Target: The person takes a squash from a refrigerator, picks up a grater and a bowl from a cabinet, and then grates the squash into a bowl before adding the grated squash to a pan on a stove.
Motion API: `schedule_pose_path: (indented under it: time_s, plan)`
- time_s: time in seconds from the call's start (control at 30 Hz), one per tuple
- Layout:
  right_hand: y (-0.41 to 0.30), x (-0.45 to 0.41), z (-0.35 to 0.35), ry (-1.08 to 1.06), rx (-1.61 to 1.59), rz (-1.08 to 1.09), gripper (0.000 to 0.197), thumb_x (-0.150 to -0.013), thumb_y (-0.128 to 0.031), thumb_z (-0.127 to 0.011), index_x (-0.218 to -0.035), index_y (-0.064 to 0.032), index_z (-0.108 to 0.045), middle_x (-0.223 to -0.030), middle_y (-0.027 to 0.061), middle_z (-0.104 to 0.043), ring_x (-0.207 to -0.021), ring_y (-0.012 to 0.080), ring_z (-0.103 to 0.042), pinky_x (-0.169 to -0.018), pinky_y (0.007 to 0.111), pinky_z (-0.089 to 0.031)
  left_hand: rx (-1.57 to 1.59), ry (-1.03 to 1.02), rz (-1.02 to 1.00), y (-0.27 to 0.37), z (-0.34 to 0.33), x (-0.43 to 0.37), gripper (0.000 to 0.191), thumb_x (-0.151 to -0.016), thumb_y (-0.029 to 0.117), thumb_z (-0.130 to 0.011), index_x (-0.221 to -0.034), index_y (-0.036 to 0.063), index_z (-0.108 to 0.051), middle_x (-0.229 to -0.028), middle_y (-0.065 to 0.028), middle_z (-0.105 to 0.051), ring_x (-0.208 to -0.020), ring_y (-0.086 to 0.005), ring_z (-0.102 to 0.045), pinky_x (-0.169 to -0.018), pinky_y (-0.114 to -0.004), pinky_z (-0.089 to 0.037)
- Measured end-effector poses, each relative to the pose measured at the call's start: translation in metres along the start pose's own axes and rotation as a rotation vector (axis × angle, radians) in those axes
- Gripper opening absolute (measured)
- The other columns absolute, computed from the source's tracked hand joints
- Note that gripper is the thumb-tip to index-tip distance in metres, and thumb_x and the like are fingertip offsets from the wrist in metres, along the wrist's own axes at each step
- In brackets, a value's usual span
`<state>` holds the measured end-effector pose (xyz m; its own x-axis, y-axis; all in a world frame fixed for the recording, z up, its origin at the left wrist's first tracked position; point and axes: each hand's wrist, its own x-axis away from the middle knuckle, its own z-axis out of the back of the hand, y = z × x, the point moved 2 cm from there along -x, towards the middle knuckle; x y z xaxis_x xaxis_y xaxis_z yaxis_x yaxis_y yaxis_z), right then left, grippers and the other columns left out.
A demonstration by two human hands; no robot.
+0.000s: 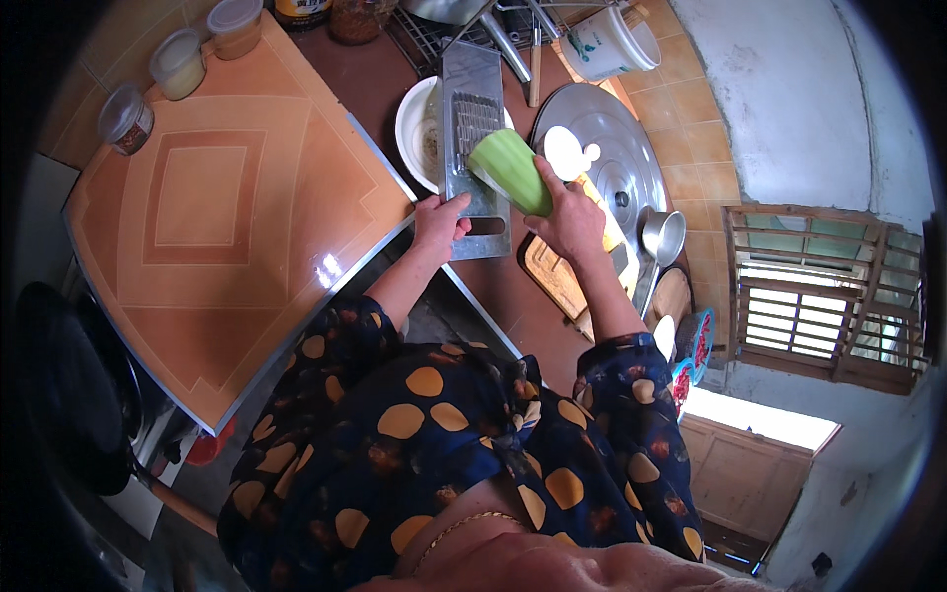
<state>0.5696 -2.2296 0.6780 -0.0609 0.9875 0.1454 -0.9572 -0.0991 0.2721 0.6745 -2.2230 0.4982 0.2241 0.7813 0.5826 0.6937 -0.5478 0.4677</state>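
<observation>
My left hand (pixel 442 224) grips the handle end of a metal grater (pixel 479 194), its thumb on the face beside the slot. The grater lies across a white bowl (pixel 416 133), which shows on both sides of it. In my right hand (pixel 568 214) is a piece of pale green gourd or similar vegetable (pixel 512 170), its far end over the lower part of the grater's ridged area. The part of the bowl under the grater is hidden.
Right of my hands are a wooden board (pixel 556 280), a large metal lid (pixel 638 137) and a metal ladle (pixel 664 235). A white tub (pixel 601 46) and a wire rack (pixel 414 41) stand behind. Lidded containers (pixel 177 65) line the left tabletop (pixel 203 200). A dark wok (pixel 74 392) hangs lower left.
</observation>
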Motion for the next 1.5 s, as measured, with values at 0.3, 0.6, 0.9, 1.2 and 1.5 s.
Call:
schedule_pose_path:
  time_s: [0.3, 0.6, 0.9, 1.2, 1.5]
  plan:
    - [0.000, 0.020, -0.011, 0.025, -0.108, -0.113, 0.087, -0.059, -0.030, -0.073, -0.134, -0.0270, -0.029, -0.084, 0.0168, -0.056, -0.075, 0.0312, -0.060, -0.067, 0.040, -0.047, 0.057, -0.030, -0.004, 0.000, -0.001, 0.001, 0.019, -0.074, 0.015, -0.066, -0.078, 0.0026, -0.052, -0.067, -0.0048, -0.053, -0.048, -0.0115, -0.050, -0.037, -0.021, -0.034]
    - [-0.012, -0.069, -0.012, 0.127, -0.020, -0.092, 0.081, -0.061, -0.034, -0.069, -0.132, -0.0269, -0.031, -0.083, 0.0209, -0.058, -0.074, 0.0328, -0.061, -0.066, 0.040, -0.048, 0.046, -0.013, -0.004, -0.007, -0.001, 0.002, 0.017, -0.076, 0.017, -0.065, -0.078, 0.0038, -0.054, -0.067, -0.0035, -0.053, -0.048, -0.0105, -0.048, -0.037, -0.021, -0.034]
    - [-0.010, -0.084, 0.003, 0.147, -0.069, -0.067, 0.079, -0.062, -0.034, -0.069, -0.131, -0.0261, -0.031, -0.082, 0.0196, -0.059, -0.077, 0.0336, -0.061, -0.063, 0.040, -0.048, 0.048, -0.012, -0.002, -0.012, -0.002, 0.011, 0.017, -0.075, 0.017, -0.065, -0.077, 0.0036, -0.054, -0.066, -0.0041, -0.052, -0.046, -0.0116, -0.048, -0.036, -0.022, -0.033]
    - [-0.004, -0.013, -0.015, 0.080, 0.013, -0.025, 0.083, -0.060, -0.028, -0.071, -0.132, -0.0284, -0.031, -0.085, 0.0206, -0.055, -0.072, 0.0336, -0.060, -0.061, 0.041, -0.049, 0.052, -0.043, 0.027, -0.013, -0.003, 0.007, 0.018, -0.075, 0.018, -0.066, -0.076, 0.0049, -0.054, -0.065, -0.0028, -0.054, -0.048, -0.0103, -0.050, -0.037, -0.021, -0.036]
    - [-0.004, -0.105, 0.001, 0.161, 0.063, -0.094, 0.081, -0.065, -0.037, -0.066, -0.134, -0.0290, -0.025, -0.087, 0.0208, -0.057, -0.074, 0.0346, -0.060, -0.063, 0.042, -0.049, 0.041, -0.077, 0.057, -0.012, -0.008, 0.013, 0.018, -0.075, 0.017, -0.066, -0.079, 0.0049, -0.053, -0.068, -0.0032, -0.053, -0.046, -0.0109, -0.049, -0.037, -0.021, -0.034]
